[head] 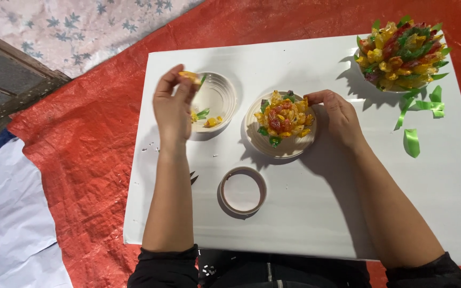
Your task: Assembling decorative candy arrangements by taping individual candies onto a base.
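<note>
The half-built paper flower is sitting in its white dish mid-board, the right hand pinching the dish's rim to steady it, while the left hand is gripping a yellow petal piece above the supply bowl toward the white board's far left corner.

White board (on red tarp) bears bowls, tape roll, perhaps ribbon scraps.

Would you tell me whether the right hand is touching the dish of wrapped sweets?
Touching: in the head view, the right hand has its fingers on the dish rim.
</note>
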